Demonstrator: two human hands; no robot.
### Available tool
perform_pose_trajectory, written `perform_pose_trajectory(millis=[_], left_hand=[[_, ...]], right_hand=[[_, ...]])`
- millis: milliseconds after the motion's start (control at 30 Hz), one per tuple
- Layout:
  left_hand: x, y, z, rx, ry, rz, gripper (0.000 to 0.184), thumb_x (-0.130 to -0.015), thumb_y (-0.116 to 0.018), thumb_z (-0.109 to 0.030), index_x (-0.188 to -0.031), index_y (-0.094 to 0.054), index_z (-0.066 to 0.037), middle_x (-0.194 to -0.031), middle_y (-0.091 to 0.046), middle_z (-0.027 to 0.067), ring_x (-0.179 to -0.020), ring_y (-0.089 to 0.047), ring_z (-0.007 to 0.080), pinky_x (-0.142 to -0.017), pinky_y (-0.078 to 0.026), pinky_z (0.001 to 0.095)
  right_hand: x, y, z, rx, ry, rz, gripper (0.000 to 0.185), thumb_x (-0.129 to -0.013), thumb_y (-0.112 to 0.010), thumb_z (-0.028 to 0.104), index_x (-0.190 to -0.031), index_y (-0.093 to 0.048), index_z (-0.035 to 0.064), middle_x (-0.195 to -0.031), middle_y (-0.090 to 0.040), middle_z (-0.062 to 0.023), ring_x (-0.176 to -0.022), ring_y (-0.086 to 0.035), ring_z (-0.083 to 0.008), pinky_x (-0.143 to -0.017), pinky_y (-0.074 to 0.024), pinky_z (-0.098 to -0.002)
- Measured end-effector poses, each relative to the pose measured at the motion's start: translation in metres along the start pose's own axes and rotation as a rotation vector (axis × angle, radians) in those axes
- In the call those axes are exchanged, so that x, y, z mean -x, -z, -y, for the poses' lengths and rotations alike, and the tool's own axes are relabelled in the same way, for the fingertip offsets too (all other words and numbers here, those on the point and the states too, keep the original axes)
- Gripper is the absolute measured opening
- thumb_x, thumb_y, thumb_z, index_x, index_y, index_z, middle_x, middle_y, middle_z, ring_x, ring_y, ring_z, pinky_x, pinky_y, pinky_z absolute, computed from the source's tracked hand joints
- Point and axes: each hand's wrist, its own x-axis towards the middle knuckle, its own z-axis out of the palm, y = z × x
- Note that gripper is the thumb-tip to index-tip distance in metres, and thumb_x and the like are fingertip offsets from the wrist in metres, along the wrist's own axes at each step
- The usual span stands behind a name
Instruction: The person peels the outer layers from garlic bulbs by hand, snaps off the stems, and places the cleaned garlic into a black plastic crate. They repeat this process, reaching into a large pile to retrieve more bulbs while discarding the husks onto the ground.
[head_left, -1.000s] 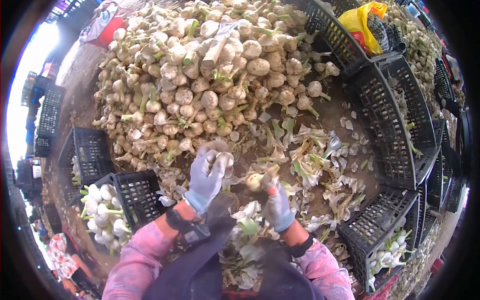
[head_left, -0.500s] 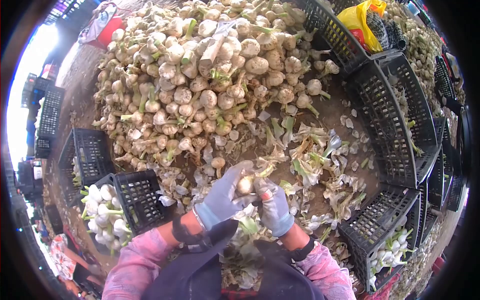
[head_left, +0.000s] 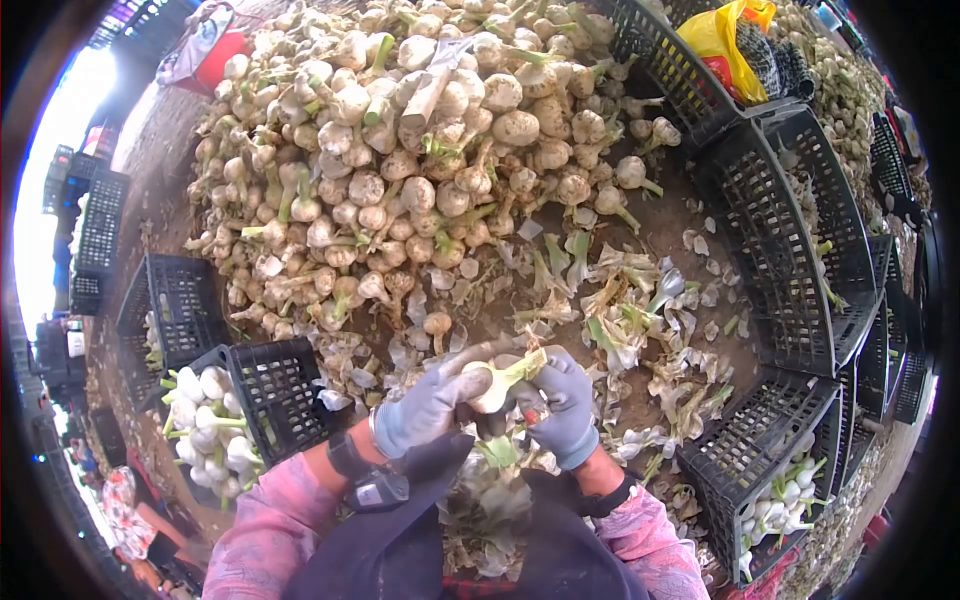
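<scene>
Above the earthen floor (head_left: 668, 212) and its papery peel (head_left: 622, 345), the left grip (head_left: 425, 408) wraps the pale, rounded bulb (head_left: 490, 397), while the right grip (head_left: 566, 410) curls at its green stem (head_left: 522, 370), whether tightly I cannot tell. Smooth skin sliding against the gloves (head_left: 408, 422) could drop it. Beyond lie a dirt-crusted heap (head_left: 366, 190) and, at the floor's left and right edges, latticed black crates (head_left: 283, 395).

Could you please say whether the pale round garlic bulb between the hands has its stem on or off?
On: a pale green stem runs from the pale garlic bulb toward the right grey-gloved hand.
</scene>
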Motion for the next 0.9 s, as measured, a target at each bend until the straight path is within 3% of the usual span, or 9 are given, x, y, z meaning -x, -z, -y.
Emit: perform_pose_trajectory(millis=[200,267,367,433,500,567,733,833,900], left_hand=[[0.017,0.003,-0.001,0.124,0.295,0.178,0.049,-0.096,-0.059,-0.026,-0.135,-0.047,-0.001,-0.111,-0.064,0.01,-0.097,-0.063,0.0185,-0.085,-0.051,0.0318],[0.018,0.001,0.002,0.102,0.285,0.144,0.046,-0.096,-0.057,-0.023,-0.134,-0.048,-0.001,-0.113,-0.063,0.0103,-0.097,-0.063,0.0193,-0.085,-0.052,0.0339],[0.013,-0.002,0.005,0.126,0.166,0.097,0.051,-0.096,-0.056,-0.027,-0.137,-0.043,0.0,-0.112,-0.063,0.0135,-0.094,-0.065,0.0224,-0.082,-0.053,0.0349],[0.01,0.004,0.004,0.16,0.077,0.158,0.066,-0.093,-0.062,-0.034,-0.143,-0.037,0.002,-0.113,-0.063,0.0192,-0.098,-0.065,0.025,-0.085,-0.052,0.0352],[0.005,0.003,0.01,0.0,0.0,0.001,0.064,-0.094,-0.061,-0.039,-0.139,-0.041,0.002,-0.111,-0.063,0.0134,-0.096,-0.064,0.0207,-0.084,-0.051,0.0321],[-0.006,0.011,0.025,-0.148,-0.042,-0.128,0.061,-0.095,-0.06,-0.04,-0.137,-0.043,0.002,-0.11,-0.064,0.0103,-0.094,-0.063,0.0182,-0.082,-0.051,0.0309],[-0.004,-0.021,0.007,-0.398,-0.462,-0.376,0.026,-0.099,-0.058,-0.018,-0.115,-0.062,0.002,-0.107,-0.066,0.0074,-0.091,-0.062,0.0114,-0.081,-0.051,0.0266],[0.007,-0.009,-0.002,-0.6,-0.497,-0.131,0.017,-0.1,-0.057,-0.018,-0.107,-0.066,-0.005,-0.096,-0.065,0.0014,-0.085,-0.059,0.0095,-0.074,-0.047,0.0263],[0.006,0.002,-0.016,-1.188,-0.444,0.173,0.03,-0.092,-0.066,-0.031,-0.105,-0.067,-0.004,-0.098,-0.066,0.0064,-0.091,-0.061,0.0209,-0.077,-0.048,0.0344]], right_hand=[[-0.017,0.017,-0.005,0.152,0.201,0.173,0.022,-0.081,-0.072,0.017,-0.102,-0.07,0.0099,-0.1,-0.063,-0.0086,-0.094,-0.061,-0.0285,-0.084,-0.0456,-0.0386],[-0.019,0.016,-0.012,-0.055,-0.065,0.204,0.028,-0.085,-0.071,0.02,-0.111,-0.068,0.0091,-0.101,-0.063,-0.0078,-0.093,-0.062,-0.0244,-0.084,-0.0478,-0.0366],[-0.027,0.027,-0.015,-0.573,-0.533,-0.059,0.059,-0.089,-0.071,0.035,-0.133,-0.053,-0.0005,-0.098,-0.061,-0.0011,-0.088,-0.057,-0.011,-0.084,-0.0478,-0.0279],[-0.017,0.039,-0.024,-0.299,-0.461,-0.142,0.051,-0.09,-0.07,0.02,-0.135,-0.053,0.0025,-0.116,-0.063,-0.0083,-0.089,-0.064,-0.0152,-0.087,-0.0526,-0.0303],[-0.001,0.036,0.009,-0.52,-0.488,0.092,0.048,-0.09,-0.07,0.019,-0.133,-0.055,0.0038,-0.119,-0.063,-0.009,-0.091,-0.064,-0.0156,-0.088,-0.0516,-0.03],[0.006,0.025,0.015,-0.358,-0.305,0.249,0.038,-0.091,-0.068,0.019,-0.125,-0.062,0.0048,-0.119,-0.064,-0.0101,-0.095,-0.064,-0.016,-0.089,-0.0491,-0.0295],[0.011,0.016,0.017,-0.585,-0.503,-0.01,0.031,-0.095,-0.063,0.026,-0.113,-0.067,0.0008,-0.114,-0.067,-0.0097,-0.101,-0.062,-0.0159,-0.091,-0.0474,-0.0312],[0.007,0.03,0.015,-0.598,-0.504,-0.142,0.033,-0.096,-0.062,0.028,-0.112,-0.067,-0.0002,-0.115,-0.066,-0.0097,-0.103,-0.061,-0.0162,-0.091,-0.0472,-0.0319],[0.006,0.038,0.01,-0.479,-0.381,-0.134,0.035,-0.096,-0.062,0.03,-0.114,-0.067,0.0001,-0.113,-0.067,-0.0096,-0.101,-0.061,-0.0169,-0.09,-0.047,-0.032]])
